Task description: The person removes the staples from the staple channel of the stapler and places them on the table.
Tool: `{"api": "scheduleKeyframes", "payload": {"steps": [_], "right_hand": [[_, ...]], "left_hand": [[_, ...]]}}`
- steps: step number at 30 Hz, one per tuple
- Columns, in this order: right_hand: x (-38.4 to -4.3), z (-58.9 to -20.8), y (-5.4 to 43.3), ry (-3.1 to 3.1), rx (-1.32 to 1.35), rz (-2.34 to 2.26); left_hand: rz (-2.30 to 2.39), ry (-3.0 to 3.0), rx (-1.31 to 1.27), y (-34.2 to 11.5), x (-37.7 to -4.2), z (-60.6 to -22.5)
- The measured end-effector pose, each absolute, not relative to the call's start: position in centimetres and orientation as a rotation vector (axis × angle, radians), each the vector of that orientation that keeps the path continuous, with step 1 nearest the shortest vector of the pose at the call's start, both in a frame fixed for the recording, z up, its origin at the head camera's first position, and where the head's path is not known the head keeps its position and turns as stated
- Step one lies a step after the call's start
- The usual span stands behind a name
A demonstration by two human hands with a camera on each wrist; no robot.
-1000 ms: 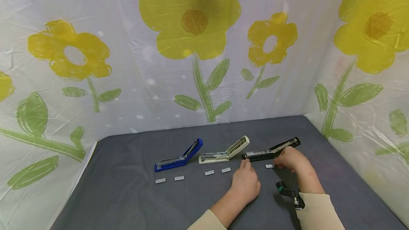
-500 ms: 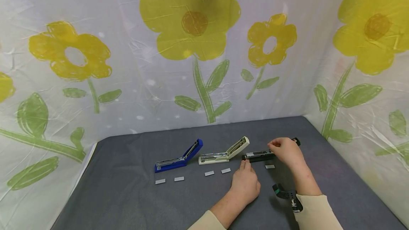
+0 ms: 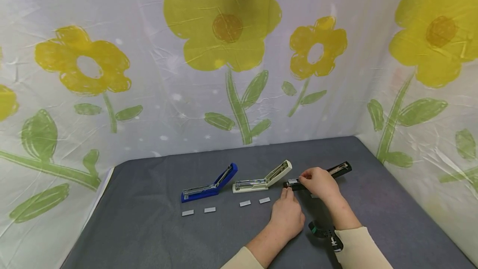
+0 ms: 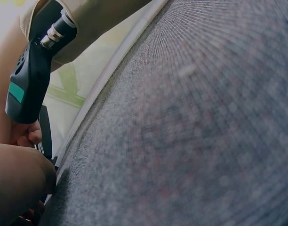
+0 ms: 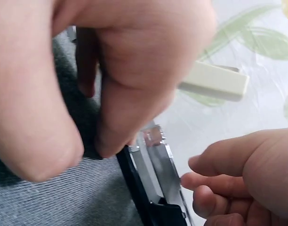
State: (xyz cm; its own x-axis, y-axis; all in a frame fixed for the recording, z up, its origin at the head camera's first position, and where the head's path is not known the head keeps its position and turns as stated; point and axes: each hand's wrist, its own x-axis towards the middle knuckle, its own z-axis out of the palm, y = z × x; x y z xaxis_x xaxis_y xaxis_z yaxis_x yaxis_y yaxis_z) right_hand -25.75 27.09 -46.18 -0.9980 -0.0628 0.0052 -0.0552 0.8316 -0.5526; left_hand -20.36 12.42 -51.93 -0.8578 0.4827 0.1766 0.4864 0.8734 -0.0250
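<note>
A black stapler [image 3: 340,169] lies opened on the dark cloth, its lid tipped back to the right. My left hand [image 3: 286,215] rests low in front of it, straight fingertips pressed against the front end of its base. Above the silver magazine, my right hand [image 3: 320,184] pinches with thumb and index finger. In the right wrist view, the right fingertips [image 5: 185,180] meet a narrow grey staple strip [image 5: 167,169] at the magazine; the fingers mostly hide it. Another staple strip [image 3: 315,196] lies beside the base, partly covered by the right hand.
To the left stand a cream stapler [image 3: 279,170] and a blue stapler [image 3: 226,176], both with lids raised. Two staple strips lie before each, such as the strip [image 3: 264,200] and the strip [image 3: 188,213]. A flowered curtain [image 3: 149,107] closes off the back.
My right hand has come up from the cloth at the stapler's right side and moved left along the magazine, toward its front end. The left hand has stayed in place.
</note>
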Motion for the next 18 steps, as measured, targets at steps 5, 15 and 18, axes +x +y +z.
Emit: {"api": "scheduleKeyframes", "payload": {"steps": [5,15,18], "right_hand": [[-25.77,-46.38,26.95,3.017,-0.053,-0.854],[-25.56,-45.84,26.86,2.998,-0.028,-0.731],[-25.59,-46.13,26.51,2.993,-0.040,-0.747]], "left_hand": [[-0.028,-2.860,-0.750,12.43,-20.33,-52.01],[-0.019,-2.846,-0.747,12.43,-20.26,-52.02],[-0.011,-2.859,-0.739,12.49,-20.29,-52.04]]}}
